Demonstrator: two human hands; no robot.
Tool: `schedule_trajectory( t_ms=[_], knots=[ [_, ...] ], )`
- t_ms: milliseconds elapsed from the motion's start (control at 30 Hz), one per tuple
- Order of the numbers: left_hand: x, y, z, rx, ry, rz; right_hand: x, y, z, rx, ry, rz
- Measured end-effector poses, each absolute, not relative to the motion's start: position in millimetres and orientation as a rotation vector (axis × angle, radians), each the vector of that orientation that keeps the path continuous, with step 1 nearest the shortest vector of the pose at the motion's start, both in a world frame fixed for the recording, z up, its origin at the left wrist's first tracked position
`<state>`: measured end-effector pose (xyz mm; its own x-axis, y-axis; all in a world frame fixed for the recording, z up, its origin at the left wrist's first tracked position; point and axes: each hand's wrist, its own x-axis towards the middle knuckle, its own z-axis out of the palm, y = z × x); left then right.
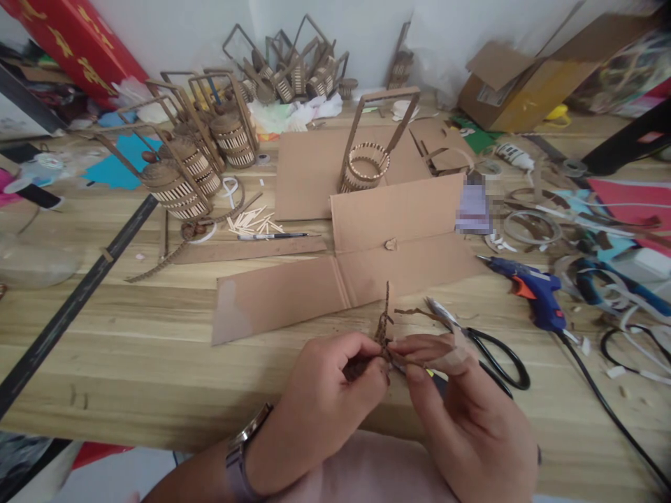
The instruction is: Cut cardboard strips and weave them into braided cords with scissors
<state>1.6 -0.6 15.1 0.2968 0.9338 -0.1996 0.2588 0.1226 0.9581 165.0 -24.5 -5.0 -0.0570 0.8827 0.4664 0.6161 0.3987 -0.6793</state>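
Note:
My left hand and my right hand meet at the near edge of the wooden table. Both pinch a small piece of corrugated cardboard, with a thin ribbed strip of it standing up between the fingertips. My left wrist wears a watch. Black-handled scissors lie just past my right hand. Right of them rests a blue glue gun. A flat folded cardboard sheet lies just beyond my hands.
An open-topped cardboard basket with a handle frame stands on another cardboard sheet. Several finished lantern-like baskets sit at the left and against the back wall. A pen, small sticks, cardboard rings and scraps and an open box crowd the right.

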Motion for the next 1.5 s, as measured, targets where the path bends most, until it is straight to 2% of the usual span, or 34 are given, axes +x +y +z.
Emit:
schedule_trajectory(
  t_ms=[300,533,700,933,1100,1233,1500],
  knots=[
    [-3,11,13,1.112,1.216,0.639,190,-8,0,-1.405,-1.941,0.181],
    [-9,23,4,0.747,1.1,0.732,302,-9,-59,-1.926,-2.192,0.055],
    [-8,23,-2,0.638,1.006,0.748,318,-22,-76,-1.95,-2.111,0.164],
    [-5,25,1,0.597,1.009,0.737,305,-27,-42,-1.82,-1.905,0.366],
    [-3,25,1,0.614,1.035,0.726,263,-40,-5,-1.555,-2.157,0.51],
    [-3,23,-1,0.68,1.075,0.744,234,-39,3,-1.491,-2.23,0.561],
    [-2,21,-2,0.722,1.116,0.763,232,-35,-1,-1.528,-2.279,0.356]
  ],
)
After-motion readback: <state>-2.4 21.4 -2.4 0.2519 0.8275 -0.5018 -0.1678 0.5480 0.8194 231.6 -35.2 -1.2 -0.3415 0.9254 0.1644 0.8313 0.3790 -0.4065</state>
